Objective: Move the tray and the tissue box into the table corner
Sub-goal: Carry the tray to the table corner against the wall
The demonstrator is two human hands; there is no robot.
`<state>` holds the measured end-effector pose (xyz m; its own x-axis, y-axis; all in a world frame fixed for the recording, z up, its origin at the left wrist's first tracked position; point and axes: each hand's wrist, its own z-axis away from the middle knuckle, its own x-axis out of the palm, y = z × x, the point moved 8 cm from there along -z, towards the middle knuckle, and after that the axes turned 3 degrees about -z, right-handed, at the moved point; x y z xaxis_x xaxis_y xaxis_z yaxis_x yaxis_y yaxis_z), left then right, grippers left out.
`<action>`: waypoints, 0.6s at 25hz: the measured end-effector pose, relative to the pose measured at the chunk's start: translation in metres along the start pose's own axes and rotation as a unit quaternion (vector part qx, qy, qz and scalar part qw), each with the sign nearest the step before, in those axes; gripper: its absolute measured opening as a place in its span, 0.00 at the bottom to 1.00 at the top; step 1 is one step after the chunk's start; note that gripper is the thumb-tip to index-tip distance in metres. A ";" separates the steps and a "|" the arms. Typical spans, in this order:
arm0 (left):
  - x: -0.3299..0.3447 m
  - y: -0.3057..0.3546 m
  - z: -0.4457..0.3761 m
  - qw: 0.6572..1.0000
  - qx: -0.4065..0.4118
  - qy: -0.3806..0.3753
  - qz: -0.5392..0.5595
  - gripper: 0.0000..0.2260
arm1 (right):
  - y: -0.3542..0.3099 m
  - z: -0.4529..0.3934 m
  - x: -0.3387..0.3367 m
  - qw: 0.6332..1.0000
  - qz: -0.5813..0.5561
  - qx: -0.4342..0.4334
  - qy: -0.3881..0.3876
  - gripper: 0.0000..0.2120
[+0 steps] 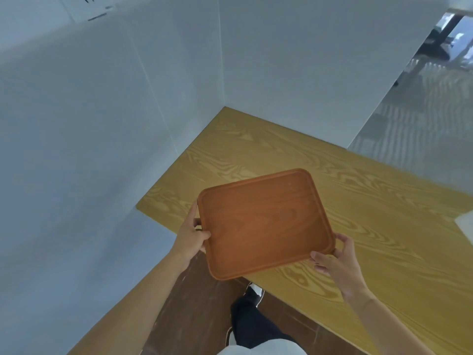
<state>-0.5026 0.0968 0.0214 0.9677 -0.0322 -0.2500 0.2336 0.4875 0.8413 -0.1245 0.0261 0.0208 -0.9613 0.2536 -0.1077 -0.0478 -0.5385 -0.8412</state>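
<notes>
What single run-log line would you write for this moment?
step: carrying tray | left hand: grips left edge | right hand: grips right corner | corner of table: bare | tissue box: unseen

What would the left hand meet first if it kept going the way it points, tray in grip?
Probably nothing soon: the left hand points toward the corner, and the table ahead of the tray shows nothing until the wall. Depth is unclear.

Two plain white walls (102, 111) meet in a corner behind a desk (256, 149) of pale yellow wood with bold grain, dark brown floor (194, 303) shows beneath its near edge, and a grey ribbed carpet (422, 111) lies beyond the right-hand wall's end.
</notes>
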 end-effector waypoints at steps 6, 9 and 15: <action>0.021 0.046 -0.074 0.998 -0.005 -0.028 -0.055 0.43 | -0.010 -0.048 -0.004 0.999 -0.004 0.023 0.028 0.36; 0.043 0.072 -0.107 0.994 -0.006 -0.053 -0.099 0.44 | -0.010 -0.069 -0.012 0.998 -0.003 0.041 0.043 0.37; 0.095 0.107 -0.164 0.975 -0.008 -0.121 -0.186 0.43 | -0.004 -0.091 -0.029 0.994 0.027 0.063 0.082 0.41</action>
<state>-0.4012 0.2885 0.0088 0.8106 -0.4133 -0.4149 0.5736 0.4170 0.7051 -0.0716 0.0939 -0.0207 -0.9070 0.3427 -0.2446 -0.0403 -0.6490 -0.7597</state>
